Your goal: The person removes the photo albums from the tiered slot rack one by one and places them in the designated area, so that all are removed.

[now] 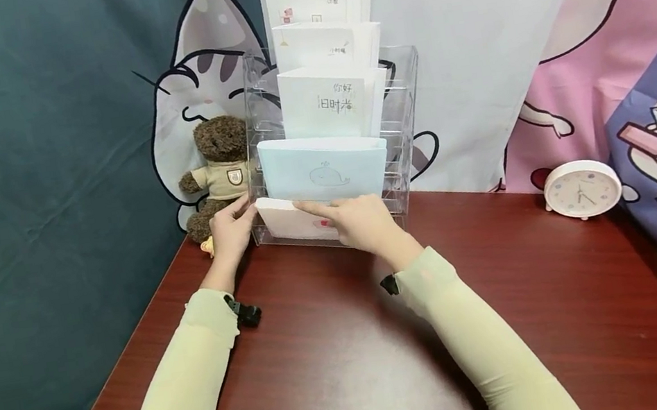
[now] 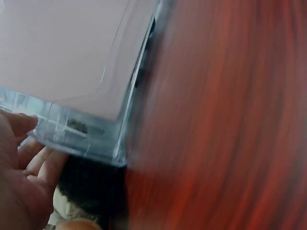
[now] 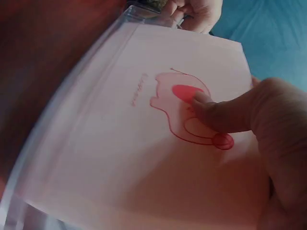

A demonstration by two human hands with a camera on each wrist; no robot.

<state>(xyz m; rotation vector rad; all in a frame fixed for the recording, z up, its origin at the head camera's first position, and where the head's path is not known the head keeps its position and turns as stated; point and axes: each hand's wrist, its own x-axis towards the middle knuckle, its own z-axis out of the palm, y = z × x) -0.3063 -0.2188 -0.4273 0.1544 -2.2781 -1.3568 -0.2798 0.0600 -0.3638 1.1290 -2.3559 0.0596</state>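
Hands [image 1: 232, 231] [image 1: 365, 223] on rack [image 1: 408, 106] and pink notebook [image 1: 288, 219], teddy bear [image 1: 220, 176] alongside.

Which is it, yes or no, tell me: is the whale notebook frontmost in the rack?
No, the pink notebook stands in front of the whale notebook.
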